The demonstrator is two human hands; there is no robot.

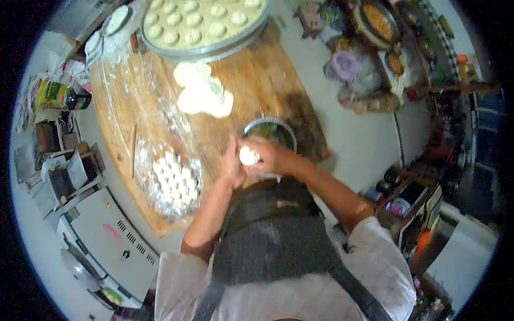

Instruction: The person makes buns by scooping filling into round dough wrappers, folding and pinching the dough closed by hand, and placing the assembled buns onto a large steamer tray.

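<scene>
A small white dough bun (249,155) sits between my two hands, close in front of the apron. My left hand (231,167) cups it from the left side. My right hand (269,155) closes around its other side, with the fingertips partly hidden. Just beyond my right hand stands a round metal bowl (294,134) with dark green filling in it, partly covered by the hand. Flat round dough wrappers (206,99) lie overlapping on the wooden table. To the left, several small dough pieces (176,181) lie in flour.
A large round steamer tray (209,52) filled with pleated buns stands at the table's far end. A thin rolling pin (134,151) lies on the floured left part of the wooden table (262,69). Bowls and a purple basin (344,65) stand on another surface at right.
</scene>
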